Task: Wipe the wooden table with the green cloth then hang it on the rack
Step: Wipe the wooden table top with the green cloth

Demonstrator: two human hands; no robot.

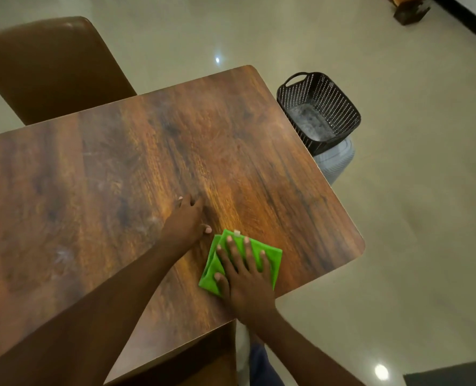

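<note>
The folded green cloth (pixel 270 256) lies flat on the wooden table (pixel 119 162), near its front right corner. My right hand (pixel 245 280) presses down on the cloth with fingers spread, covering most of it. My left hand (pixel 185 221) rests flat on the bare wood just left of the cloth, fingers apart, holding nothing. Whitish smudges mark the tabletop on the left side. No rack is in view.
A brown chair (pixel 50 65) stands behind the table at the far left. A black perforated basket (pixel 319 112) sits on a pale round object (pixel 335 160) off the table's right edge. Glossy beige floor (pixel 398 218) surrounds the table.
</note>
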